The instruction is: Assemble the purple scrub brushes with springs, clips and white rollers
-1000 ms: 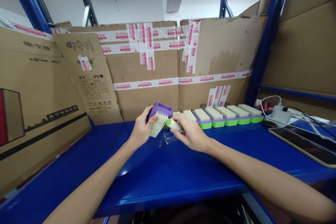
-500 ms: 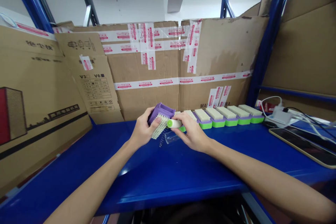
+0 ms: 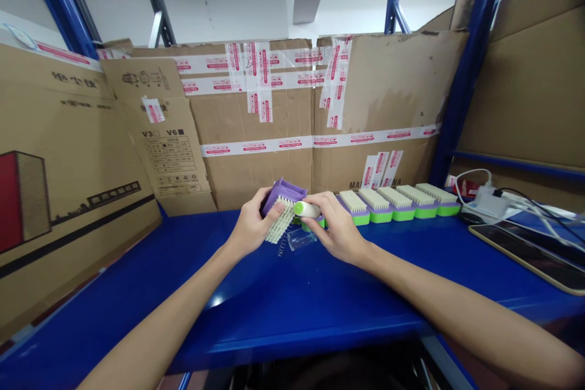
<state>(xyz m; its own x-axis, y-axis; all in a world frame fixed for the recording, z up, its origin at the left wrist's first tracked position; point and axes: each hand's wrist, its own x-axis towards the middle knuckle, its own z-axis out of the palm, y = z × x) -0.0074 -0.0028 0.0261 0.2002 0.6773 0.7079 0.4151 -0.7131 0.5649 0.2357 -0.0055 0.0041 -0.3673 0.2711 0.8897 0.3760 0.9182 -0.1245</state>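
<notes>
My left hand (image 3: 251,222) is closed around a purple brush head (image 3: 282,217), tilted so its cream bristles face down toward me and its hollow purple side points up. Between the thumb and fingers of my right hand (image 3: 338,228) is a white cylinder with a green end (image 3: 305,209), close against the brush's right side; whether they touch I cannot tell. Below the held parts, a coiled metal spring (image 3: 282,245) and a clear plastic tube (image 3: 300,239) lie on the blue shelf (image 3: 311,298).
A row of purple-and-green brushes (image 3: 377,204), bristles up, stretches along the back right, partly hidden by my right hand. A phone (image 3: 525,256), a white charger (image 3: 491,202) and cables lie at the right. Taped cardboard (image 3: 256,177) walls the back.
The white cylinder has shifted slightly to the right, and more of the clear tube shows under it. Both hands keep their grips; the whole view has moved a little.
</notes>
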